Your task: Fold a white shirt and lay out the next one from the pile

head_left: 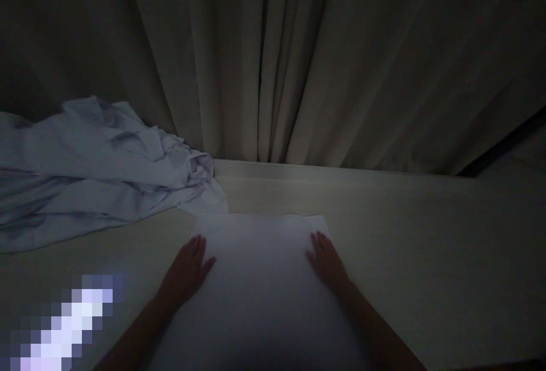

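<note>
Dim curtain (298,64) behind pale surface (426,246), flat white cloth (260,280) at 6 o'clock, left hand (187,268) and right hand (328,263) pressed open-palmed on its edges, gripping nothing, crumpled sheet (94,160) at 9 o'clock.

I see a pale table (426,257) running up to the curtain, with a flat white cloth (260,280) spread smooth on its near middle and a crumpled heap of light blue fabric (94,166) lying on its far left, its edge just beside the cloth's corner.
</note>
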Motion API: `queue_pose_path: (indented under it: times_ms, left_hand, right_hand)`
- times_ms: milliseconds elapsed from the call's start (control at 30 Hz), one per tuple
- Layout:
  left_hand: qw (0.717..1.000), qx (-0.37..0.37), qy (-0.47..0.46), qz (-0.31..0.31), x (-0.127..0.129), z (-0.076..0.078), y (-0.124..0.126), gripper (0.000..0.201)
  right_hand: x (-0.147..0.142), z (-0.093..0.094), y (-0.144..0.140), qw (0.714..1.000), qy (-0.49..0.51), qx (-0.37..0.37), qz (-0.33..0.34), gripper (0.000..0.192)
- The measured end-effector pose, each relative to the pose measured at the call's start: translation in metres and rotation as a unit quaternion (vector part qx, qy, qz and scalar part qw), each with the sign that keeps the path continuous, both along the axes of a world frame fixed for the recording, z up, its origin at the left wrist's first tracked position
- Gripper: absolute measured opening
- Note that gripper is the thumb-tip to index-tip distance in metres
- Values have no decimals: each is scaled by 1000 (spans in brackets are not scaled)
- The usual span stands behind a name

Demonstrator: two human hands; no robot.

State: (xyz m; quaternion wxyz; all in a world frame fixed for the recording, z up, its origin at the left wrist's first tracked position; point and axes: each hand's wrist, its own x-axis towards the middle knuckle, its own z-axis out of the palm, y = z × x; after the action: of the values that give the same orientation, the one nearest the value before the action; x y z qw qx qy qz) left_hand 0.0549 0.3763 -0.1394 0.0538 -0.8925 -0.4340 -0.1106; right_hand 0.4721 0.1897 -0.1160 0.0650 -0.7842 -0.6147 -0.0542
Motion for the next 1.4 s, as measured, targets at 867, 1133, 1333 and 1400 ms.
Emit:
queue_pose_path:
  times_ms: [867,1133,1333,1400]
  left_hand:
    - [995,58,-22,75,-22,53,-115,63]
    - [998,38,-20,48,-41,38,-176,57]
    - [999,10,0,52,-50,26,-182,56]
    - [998,-3,9,56,-48,29,-183,56]
  right_hand:
    - [-30,5,-88,997,-22,65,-30,65]
    - [-79,-3,-146,999,17,42,-7,62]
    - [-88,-2,-153,999,34,-28,-1,65]
    - [-89,3,-152,999,26,-43,2,65]
